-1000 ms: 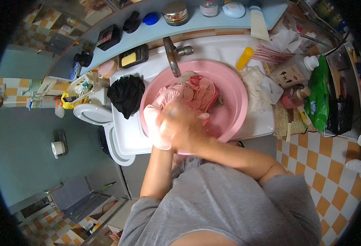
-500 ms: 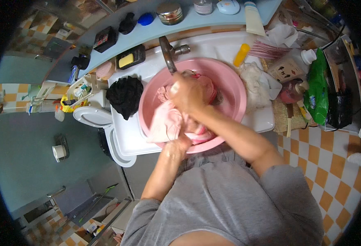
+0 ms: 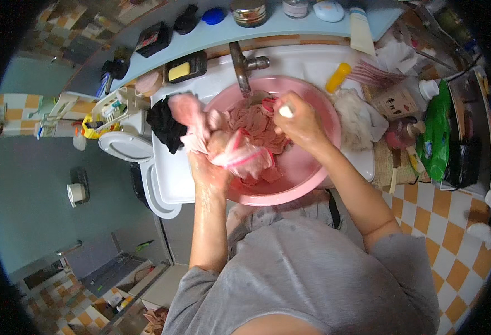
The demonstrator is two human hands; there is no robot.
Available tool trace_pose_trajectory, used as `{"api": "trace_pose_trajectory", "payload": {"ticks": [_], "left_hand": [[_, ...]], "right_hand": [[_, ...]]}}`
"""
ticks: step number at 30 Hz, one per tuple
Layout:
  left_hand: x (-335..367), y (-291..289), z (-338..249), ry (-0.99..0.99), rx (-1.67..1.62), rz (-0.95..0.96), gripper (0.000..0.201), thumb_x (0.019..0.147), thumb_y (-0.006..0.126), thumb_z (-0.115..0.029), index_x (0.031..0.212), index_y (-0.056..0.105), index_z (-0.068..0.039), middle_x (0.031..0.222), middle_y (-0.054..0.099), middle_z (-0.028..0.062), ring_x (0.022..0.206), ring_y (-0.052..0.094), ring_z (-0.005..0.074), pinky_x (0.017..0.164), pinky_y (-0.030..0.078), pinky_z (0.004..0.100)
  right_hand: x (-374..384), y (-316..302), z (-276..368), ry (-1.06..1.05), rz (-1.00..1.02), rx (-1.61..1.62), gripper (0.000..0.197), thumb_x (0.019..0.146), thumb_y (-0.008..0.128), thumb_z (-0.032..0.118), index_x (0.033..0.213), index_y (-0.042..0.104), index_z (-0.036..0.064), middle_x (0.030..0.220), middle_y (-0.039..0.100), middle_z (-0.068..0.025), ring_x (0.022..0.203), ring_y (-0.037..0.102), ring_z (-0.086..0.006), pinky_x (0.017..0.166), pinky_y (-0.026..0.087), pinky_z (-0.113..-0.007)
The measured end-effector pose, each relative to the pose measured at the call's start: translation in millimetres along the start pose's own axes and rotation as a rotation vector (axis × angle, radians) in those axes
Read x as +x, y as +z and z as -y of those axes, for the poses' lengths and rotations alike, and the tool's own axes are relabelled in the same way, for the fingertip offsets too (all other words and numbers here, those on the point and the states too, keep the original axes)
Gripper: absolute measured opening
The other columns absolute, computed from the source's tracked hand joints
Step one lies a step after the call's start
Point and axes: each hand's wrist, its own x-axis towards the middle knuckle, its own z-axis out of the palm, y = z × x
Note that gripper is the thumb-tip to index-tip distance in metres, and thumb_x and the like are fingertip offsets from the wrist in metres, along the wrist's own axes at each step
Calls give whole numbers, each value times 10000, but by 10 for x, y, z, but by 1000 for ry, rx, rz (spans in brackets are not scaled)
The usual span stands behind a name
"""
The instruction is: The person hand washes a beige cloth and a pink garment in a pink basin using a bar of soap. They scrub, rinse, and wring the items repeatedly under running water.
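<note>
My left hand [image 3: 209,170] is closed around a bunched, wet pink garment [image 3: 245,159] with bright pink trim, raised over the left rim of the pink basin [image 3: 290,197]. Part of that cloth flops leftward over a black cloth [image 3: 164,125] on the counter. At the basin's right side, my right hand [image 3: 304,123] is curled around a small white piece [image 3: 286,111] that looks like soap. More crumpled pink cloth [image 3: 251,123] lies in the basin, below the metal faucet [image 3: 240,70].
The white sink counter [image 3: 173,184] carries a soap dish with yellow soap [image 3: 179,71], a yellow tube [image 3: 338,77] and a whitish cloth [image 3: 357,120]. Bottles, among them a pump bottle [image 3: 399,131], stand at the right. A blue shelf [image 3: 279,28] with toiletries runs behind the faucet.
My hands were together over the pink cloth and are now apart. The left has moved left, lifting the garment; the right has shifted right with the white piece. The view has shifted slightly.
</note>
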Motion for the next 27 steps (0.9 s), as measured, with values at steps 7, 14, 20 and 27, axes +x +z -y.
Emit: {"api": "trace_pose_trajectory", "payload": {"ticks": [7,14,20,27], "left_hand": [[134,281,-180,161,-167,-167,158,972,503,-176,875,549,-60,668,379,-5,599,384,111,622,350,251],[212,418,-325,87,-215,-37,174,976,472,-174,978,556,-21,871,534,73,807,515,195,822,454,351],[300,226,-404,99,-101,-181,276,916,524,-200,1073,594,15,1119,622,164,1104,556,322,1074,388,532],[272,176,-208,-65,170,-280,275,908,588,-163,1107,646,17,1151,644,163,1119,574,325,1086,394,568]], "right_hand": [[-324,370,-111,-91,421,-478,486,762,728,337,1104,612,12,938,703,-166,889,699,-253,719,546,-374],[-91,-87,-145,286,559,-15,379,805,739,251,1096,612,43,815,674,-67,612,636,-162,511,502,-302],[-354,-1167,942,31,217,814,459,904,590,274,1247,572,-29,699,545,10,477,443,-39,386,378,-201],[-117,-1059,1538,-135,263,920,485,948,527,282,1285,546,-66,681,516,5,501,419,-28,421,396,-197]]}}
